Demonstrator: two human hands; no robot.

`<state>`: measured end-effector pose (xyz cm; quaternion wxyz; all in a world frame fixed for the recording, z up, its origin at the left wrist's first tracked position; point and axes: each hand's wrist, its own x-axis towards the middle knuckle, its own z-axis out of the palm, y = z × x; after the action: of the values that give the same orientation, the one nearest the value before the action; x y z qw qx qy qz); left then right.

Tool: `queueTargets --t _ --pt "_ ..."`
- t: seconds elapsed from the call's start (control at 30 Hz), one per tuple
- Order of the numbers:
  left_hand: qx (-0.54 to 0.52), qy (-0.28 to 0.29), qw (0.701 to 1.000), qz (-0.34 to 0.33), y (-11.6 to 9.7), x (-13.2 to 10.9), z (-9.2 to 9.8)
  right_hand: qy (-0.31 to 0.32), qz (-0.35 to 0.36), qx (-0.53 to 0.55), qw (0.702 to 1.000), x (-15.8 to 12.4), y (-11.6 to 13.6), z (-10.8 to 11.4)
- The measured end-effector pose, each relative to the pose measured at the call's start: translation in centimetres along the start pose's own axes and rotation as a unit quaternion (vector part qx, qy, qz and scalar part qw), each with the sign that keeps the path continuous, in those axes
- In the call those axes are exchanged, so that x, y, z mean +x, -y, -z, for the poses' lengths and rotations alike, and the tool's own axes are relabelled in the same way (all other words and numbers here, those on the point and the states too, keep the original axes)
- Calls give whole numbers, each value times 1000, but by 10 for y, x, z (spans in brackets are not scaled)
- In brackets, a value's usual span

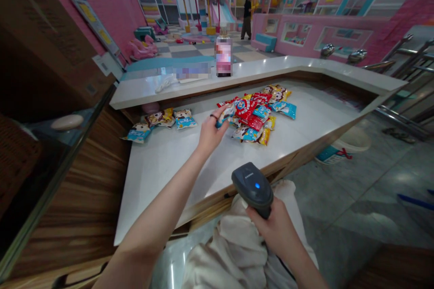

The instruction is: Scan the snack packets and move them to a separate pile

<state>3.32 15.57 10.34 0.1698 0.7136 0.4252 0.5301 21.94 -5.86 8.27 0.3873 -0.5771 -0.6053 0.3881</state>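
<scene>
My right hand (274,226) is wrapped round the handle of a dark grey barcode scanner (252,187), which has a lit blue light on top. At the left edge of a snack pile, my left hand (210,132) has its fingers closed on a small blue-and-white snack packet (227,114); the fingers partly cover it. Red snack packets (246,109) lie in the middle of the pile, with blue (288,109) and yellow-brown packets (280,92) around them. Farther left, apart from the pile, several snack packets (185,118) lie on the white counter (162,162).
A raised white ledge (271,64) runs behind the counter, carrying a bottle (223,56). Cardboard boxes (44,31) stand at the left. A white bucket (352,141) is on the floor at right. One person (247,16) stands in the play area beyond.
</scene>
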Motion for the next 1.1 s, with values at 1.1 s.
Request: queueTargets --t 1.1 --pt "521 131 841 53 147 -1 107 22 -2 -2 1000 1 -7 -8"
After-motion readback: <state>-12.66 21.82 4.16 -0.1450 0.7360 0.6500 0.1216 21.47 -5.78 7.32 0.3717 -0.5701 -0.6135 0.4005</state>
